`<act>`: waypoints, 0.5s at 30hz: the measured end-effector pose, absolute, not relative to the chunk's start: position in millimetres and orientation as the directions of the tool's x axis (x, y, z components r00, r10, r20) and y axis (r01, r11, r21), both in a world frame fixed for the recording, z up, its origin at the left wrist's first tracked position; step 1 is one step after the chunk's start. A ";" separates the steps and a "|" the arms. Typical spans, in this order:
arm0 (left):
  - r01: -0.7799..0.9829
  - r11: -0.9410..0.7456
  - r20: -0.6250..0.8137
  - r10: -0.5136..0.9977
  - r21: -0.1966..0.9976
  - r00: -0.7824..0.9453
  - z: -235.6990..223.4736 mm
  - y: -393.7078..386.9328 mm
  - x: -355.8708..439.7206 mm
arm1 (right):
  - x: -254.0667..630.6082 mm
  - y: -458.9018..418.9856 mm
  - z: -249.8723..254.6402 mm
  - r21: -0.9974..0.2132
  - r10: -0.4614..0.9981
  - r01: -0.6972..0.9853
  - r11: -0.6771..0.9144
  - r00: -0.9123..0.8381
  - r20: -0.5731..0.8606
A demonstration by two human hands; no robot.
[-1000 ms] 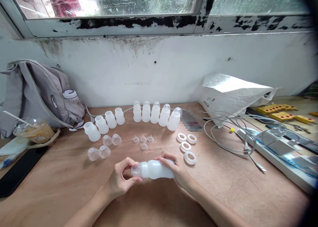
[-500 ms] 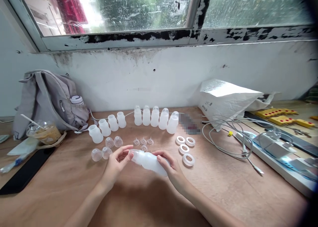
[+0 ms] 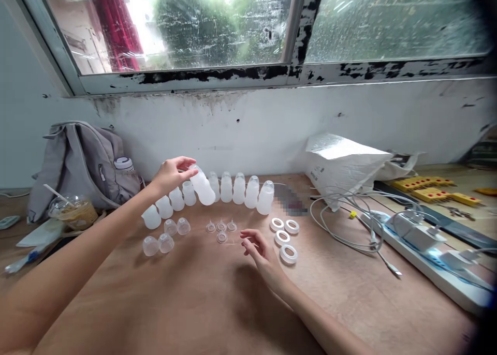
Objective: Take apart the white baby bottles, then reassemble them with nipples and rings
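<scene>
Below a paint-chipped window [image 3: 305, 34], a brown tabletop [image 3: 202, 303] with translucent bottles [image 3: 239, 190].

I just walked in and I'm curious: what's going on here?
A person's left hand holds a tilted bottle by its upper end, beside the row of capped bottles. The right hand is empty, fingers loosely curled, near the white rings. Loose clear caps and small teats lie in front of the standing bottles.

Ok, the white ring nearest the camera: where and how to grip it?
Likely best to pinch the near ring across its outer wall, left to right, coming from above: it lies flat, hole up, and another ring sits close behind.
</scene>
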State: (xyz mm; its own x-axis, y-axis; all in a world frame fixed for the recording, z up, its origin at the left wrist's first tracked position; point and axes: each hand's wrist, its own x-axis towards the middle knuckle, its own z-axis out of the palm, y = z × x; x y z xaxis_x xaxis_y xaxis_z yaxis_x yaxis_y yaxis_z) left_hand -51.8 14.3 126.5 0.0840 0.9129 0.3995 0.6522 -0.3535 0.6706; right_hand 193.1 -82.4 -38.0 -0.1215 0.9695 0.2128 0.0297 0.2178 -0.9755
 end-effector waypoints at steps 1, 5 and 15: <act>0.731 -0.338 0.389 0.915 0.592 0.107 125.1 22.6 -51.1 | 193.9 -80.3 -40.0 -0.971 0.968 0.066 0.229 -0.119 0.221; 0.854 -0.296 0.342 0.928 0.428 0.151 109.6 52.8 -46.2 | 195.3 -74.5 -45.6 -0.952 0.967 0.183 0.246 -0.109 0.229; 0.951 -0.171 0.224 0.968 0.257 0.114 57.7 104.0 -39.3 | 195.4 -72.0 -53.6 -0.919 0.957 0.273 0.285 -0.140 0.255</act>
